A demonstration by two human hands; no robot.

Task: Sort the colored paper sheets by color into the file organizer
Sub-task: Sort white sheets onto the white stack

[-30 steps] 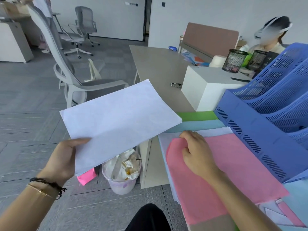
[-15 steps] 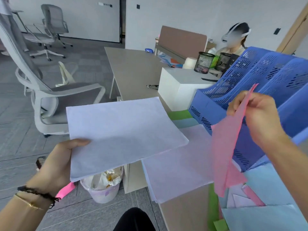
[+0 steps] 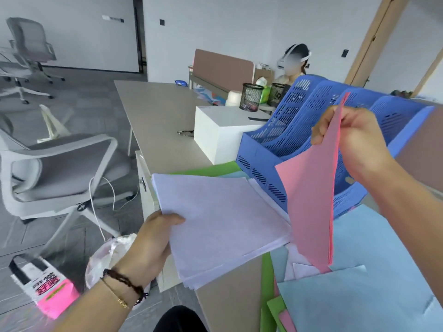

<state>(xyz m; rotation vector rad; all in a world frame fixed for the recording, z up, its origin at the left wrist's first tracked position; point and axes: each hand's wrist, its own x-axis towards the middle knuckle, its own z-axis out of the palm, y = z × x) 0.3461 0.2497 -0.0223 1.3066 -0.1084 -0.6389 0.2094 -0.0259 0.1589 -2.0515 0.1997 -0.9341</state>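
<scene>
Before blue organizer (image 3: 282,144), pink sheet (image 3: 311,192) pinched btwn R hand (image 3: 354,137) fingers (image 3: 318,133)

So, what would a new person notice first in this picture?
First, the pink paper sheet, pinched by the right hand and hanging in front of the blue perforated plastic file organizer. Next, the stack of white paper sheets, which the left hand holds over the desk edge.

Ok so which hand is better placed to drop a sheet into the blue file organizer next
Right. The right hand pinches the pink sheet raised directly in front of the blue file organizer, while the left hand holds the white stack low, farther from its slots.
</scene>
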